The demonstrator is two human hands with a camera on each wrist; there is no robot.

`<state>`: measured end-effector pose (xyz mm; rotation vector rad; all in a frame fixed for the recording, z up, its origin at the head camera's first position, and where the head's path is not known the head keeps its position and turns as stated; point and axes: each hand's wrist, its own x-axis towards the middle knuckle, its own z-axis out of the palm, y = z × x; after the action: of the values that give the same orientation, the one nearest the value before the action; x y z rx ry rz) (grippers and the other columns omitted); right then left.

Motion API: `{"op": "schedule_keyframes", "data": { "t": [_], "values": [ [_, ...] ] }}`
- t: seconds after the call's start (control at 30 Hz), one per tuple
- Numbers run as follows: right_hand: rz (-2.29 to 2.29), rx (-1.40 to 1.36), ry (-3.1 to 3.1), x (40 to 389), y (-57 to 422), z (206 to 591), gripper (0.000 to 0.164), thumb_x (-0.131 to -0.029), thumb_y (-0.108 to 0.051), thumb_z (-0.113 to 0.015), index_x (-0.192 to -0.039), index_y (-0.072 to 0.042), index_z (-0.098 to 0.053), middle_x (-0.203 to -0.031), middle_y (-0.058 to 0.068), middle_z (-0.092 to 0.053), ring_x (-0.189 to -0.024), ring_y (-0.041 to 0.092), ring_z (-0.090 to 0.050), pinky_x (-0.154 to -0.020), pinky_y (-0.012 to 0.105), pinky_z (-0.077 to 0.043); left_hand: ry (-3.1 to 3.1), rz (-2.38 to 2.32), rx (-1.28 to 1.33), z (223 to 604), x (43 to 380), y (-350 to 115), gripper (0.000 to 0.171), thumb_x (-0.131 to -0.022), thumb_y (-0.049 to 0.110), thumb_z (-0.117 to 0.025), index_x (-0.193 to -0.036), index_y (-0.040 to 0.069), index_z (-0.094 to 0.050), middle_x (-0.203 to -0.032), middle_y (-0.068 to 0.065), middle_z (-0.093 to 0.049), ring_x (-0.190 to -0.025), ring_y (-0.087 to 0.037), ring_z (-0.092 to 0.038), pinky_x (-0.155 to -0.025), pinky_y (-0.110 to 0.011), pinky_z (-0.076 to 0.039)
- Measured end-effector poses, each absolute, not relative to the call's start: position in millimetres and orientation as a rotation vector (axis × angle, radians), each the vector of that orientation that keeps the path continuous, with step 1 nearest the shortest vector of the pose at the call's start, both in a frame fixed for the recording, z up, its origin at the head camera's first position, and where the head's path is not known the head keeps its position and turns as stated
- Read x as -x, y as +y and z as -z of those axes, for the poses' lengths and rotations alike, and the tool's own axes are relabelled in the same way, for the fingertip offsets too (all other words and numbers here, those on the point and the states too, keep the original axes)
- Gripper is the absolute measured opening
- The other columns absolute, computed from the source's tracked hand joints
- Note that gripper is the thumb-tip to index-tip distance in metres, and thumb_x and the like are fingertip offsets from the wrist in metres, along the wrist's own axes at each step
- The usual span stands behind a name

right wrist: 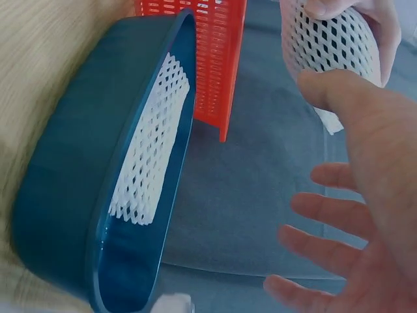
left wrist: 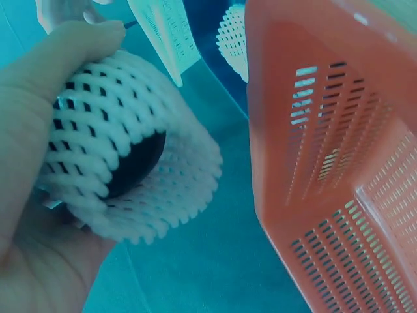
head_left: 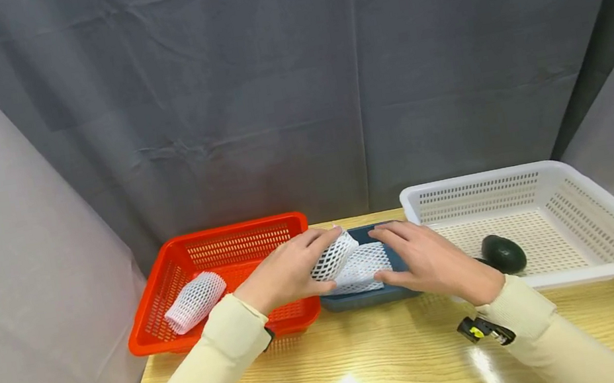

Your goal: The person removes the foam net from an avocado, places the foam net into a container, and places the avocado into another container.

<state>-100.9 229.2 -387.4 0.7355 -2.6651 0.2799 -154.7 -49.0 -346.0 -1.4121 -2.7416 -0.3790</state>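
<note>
My left hand (head_left: pixel 289 268) grips an avocado wrapped in a white foam net sleeve (head_left: pixel 333 261), held above the space between the red basket and the blue bin. In the left wrist view, the dark avocado (left wrist: pixel 138 166) shows through the sleeve's open end. My right hand (head_left: pixel 432 259) hovers over the right side of the blue bin (head_left: pixel 372 299), fingers spread, holding nothing. White foam net sleeves (head_left: pixel 363 269) lie inside that bin; their number cannot be told. A dark green avocado (head_left: pixel 504 254) sits in the white basket, with another dark one partly hidden by my right wrist.
On the left stands a red perforated basket (head_left: pixel 141 331) containing a white net sleeve (head_left: pixel 196 301); its contents are unclear. At the right is a wide white perforated basket (head_left: pixel 597 271). A wooden table (head_left: pixel 406 363) carries everything, and a grey curtain (head_left: pixel 292 100) hangs behind.
</note>
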Motion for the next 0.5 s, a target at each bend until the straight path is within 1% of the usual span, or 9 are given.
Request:
{"op": "schedule_keyframes", "data": {
  "t": [0.23,0.37,0.5],
  "values": [
    [-0.251,-0.748,-2.643,91,237,389,0.076,-0.085,-0.052,-0.08,-0.141,-0.005,-0.06,-0.136,0.015,-0.066,-0.121,0.035,-0.067,-0.099,0.054,-0.057,-2.787,0.381,1.411,351,145,-45,0.085,-0.088,0.037,-0.081,-0.16,0.024,-0.038,-0.153,-0.002,-0.055,-0.131,-0.022,-0.061,-0.109,-0.041,-0.055],
    [-0.244,-0.757,-2.632,85,241,391,0.075,-0.085,-0.051,-0.081,-0.14,-0.005,-0.06,-0.136,0.016,-0.067,-0.118,0.036,-0.069,-0.097,0.054,-0.058,-2.77,0.391,1.445,356,139,-44,0.083,-0.089,0.038,-0.081,-0.16,0.023,-0.039,-0.152,-0.002,-0.056,-0.131,-0.022,-0.062,-0.11,-0.04,-0.055],
    [-0.249,-0.791,-2.602,78,244,394,0.075,-0.085,-0.05,-0.081,-0.14,-0.004,-0.06,-0.136,0.017,-0.066,-0.118,0.035,-0.069,-0.097,0.053,-0.058,-2.767,0.374,1.47,359,133,-43,0.083,-0.09,0.039,-0.079,-0.16,0.023,-0.037,-0.153,-0.003,-0.055,-0.132,-0.023,-0.062,-0.111,-0.042,-0.054]
  ]
}}
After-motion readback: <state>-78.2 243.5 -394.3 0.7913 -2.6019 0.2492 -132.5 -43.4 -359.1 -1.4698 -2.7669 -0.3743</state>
